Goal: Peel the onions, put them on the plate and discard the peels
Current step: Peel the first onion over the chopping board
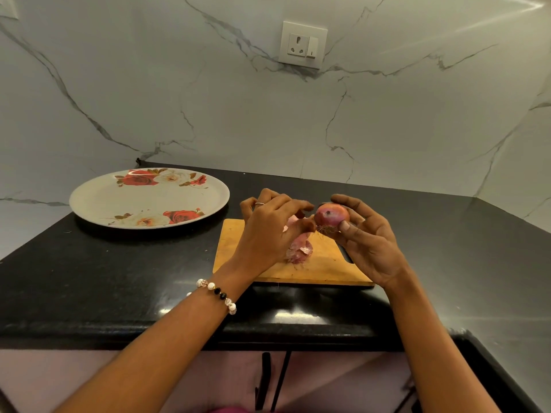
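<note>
My right hand (365, 242) holds a red onion (331, 215) above the wooden cutting board (322, 268), fingers over its top and thumb at its root end. My left hand (268, 231) is right beside it on the left, its thumb and fingertips pinching at the onion's skin near the roots. A pile of pink onion peels (299, 251) lies on the board below my left hand, partly hidden by it. The round white plate with red roses (98, 201) sits to the left on the counter with nothing on it.
The black stone counter (89, 278) runs to a front edge near me and turns a corner on the right. A marble wall with a socket (302, 44) stands behind. Cabinet fronts with dark handles (264, 380) are below the counter edge.
</note>
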